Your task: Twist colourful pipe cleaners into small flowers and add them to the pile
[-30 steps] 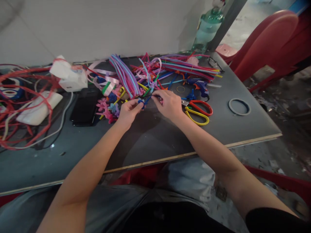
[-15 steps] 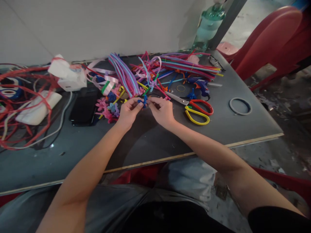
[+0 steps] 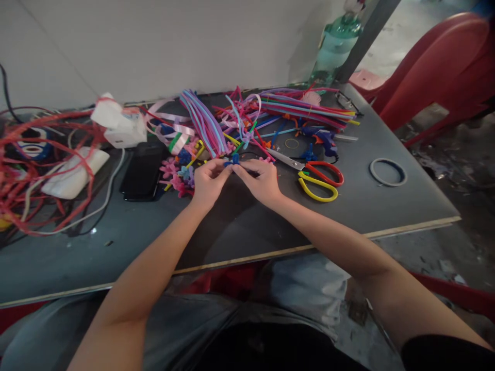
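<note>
Between my fingertips is a small blue pipe-cleaner piece (image 3: pixel 235 159), bent into loops and partly covered by the fingers. My left hand (image 3: pixel 209 184) pinches it from the left. My right hand (image 3: pixel 259 180) pinches it from the other side, the thumbs almost meeting. Just beyond the hands lies a bundle of purple, pink and light blue pipe cleaners (image 3: pixel 204 123). Pink and blue pipe-cleaner flowers (image 3: pixel 176 175) are heaped left of my left hand. Scissors (image 3: pixel 320 180) with red and yellow handles rest to the right of my right hand.
Left are a black phone (image 3: pixel 142 172), a white power strip (image 3: pixel 75 172) and tangled red cords (image 3: pixel 83 201). At the back right lie more pipe cleaners (image 3: pixel 309 109), a blue glue gun (image 3: pixel 323 138) and a green bottle (image 3: pixel 334 46). A grey ring (image 3: pixel 388 172) sits near the right edge.
The whole view has shifted slightly, so the table's things appear further right. My fingers have closed in around the blue piece, my thumbs nearer together, and its loops have turned.
</note>
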The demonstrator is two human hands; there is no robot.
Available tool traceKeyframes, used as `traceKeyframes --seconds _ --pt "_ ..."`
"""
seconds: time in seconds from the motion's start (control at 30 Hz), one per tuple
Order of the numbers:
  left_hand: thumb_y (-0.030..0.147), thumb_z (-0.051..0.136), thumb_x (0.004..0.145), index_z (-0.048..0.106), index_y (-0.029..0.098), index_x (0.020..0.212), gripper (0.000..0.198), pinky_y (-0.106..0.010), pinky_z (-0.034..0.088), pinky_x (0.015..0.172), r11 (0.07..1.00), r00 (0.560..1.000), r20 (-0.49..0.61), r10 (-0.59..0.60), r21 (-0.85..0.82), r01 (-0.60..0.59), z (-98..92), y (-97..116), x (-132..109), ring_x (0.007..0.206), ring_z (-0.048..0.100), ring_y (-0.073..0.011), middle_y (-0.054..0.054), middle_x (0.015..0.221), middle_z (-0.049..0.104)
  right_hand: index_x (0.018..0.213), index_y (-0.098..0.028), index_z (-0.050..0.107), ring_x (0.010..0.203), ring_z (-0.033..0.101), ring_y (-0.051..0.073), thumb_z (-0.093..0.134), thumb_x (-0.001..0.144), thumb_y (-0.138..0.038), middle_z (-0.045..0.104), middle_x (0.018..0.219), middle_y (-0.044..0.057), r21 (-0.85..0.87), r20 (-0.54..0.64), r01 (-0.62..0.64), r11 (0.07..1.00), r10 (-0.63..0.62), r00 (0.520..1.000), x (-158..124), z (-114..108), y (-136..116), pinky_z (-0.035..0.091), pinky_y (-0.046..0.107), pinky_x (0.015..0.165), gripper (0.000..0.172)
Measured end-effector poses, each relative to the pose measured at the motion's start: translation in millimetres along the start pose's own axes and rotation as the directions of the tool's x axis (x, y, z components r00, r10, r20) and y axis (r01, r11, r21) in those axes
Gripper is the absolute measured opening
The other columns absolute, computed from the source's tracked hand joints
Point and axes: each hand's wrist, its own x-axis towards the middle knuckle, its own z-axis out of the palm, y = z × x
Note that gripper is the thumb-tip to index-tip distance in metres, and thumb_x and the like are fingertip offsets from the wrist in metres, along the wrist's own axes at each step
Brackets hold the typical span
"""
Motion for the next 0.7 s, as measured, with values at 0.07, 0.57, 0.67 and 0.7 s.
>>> traceKeyframes --seconds 0.07,0.57,0.67,0.7 --pt "0.054 0.093 0.055 0.076 0.017 0.073 0.044 -0.022 0.050 0.061 0.998 1.000 -0.009 0.028 0.053 -0.028 -0.9 2.2 -0.5 0.064 0.063 -0.0125 -0.001 0.068 0.072 0.085 -0.016 0.079 0.068 0.063 0.012 0.063 0.095 -0.040 0.074 0.078 0.004 0.052 0.006 -0.028 0.998 0.028 1.000 0.1 2.0 4.0 0.049 0.025 0.066 0.031" --pt "0.043 0.085 0.066 0.075 0.016 0.079 0.032 -0.028 0.054 0.067 0.989 0.996 0.072 -0.043 0.142 0.033 -8.6 -5.5 3.4 0.069 0.066 -0.0156 -0.004 0.072 0.073 0.094 -0.016 0.067 0.070 0.063 0.013 0.066 0.082 -0.017 0.069 0.075 0.001 0.248 0.181 -0.405 0.880 0.369 0.912 11.6 2.5 12.7 0.057 0.029 0.076 0.012" --pt "0.042 0.084 0.067 0.075 0.015 0.079 0.030 -0.028 0.054 0.069 0.988 0.997 0.063 -0.040 0.154 0.030 -9.3 -4.5 3.5 0.071 0.066 -0.0158 -0.005 0.075 0.074 0.079 -0.016 0.062 0.070 0.061 0.012 0.071 0.078 -0.024 0.062 0.069 0.000 0.348 0.195 -0.445 0.825 0.401 0.895 12.2 2.3 6.6 0.051 0.023 0.066 0.012" --pt "0.042 0.084 0.067 0.076 0.015 0.079 0.031 -0.027 0.053 0.068 0.988 0.998 0.057 -0.041 0.153 0.032 -9.6 -3.7 3.5 0.070 0.066 -0.0157 -0.005 0.075 0.074 0.079 -0.016 0.062 0.068 0.059 0.011 0.074 0.076 -0.029 0.060 0.068 -0.001 0.393 0.211 -0.462 0.795 0.411 0.887 12.5 1.8 4.7 0.048 0.022 0.060 0.018"
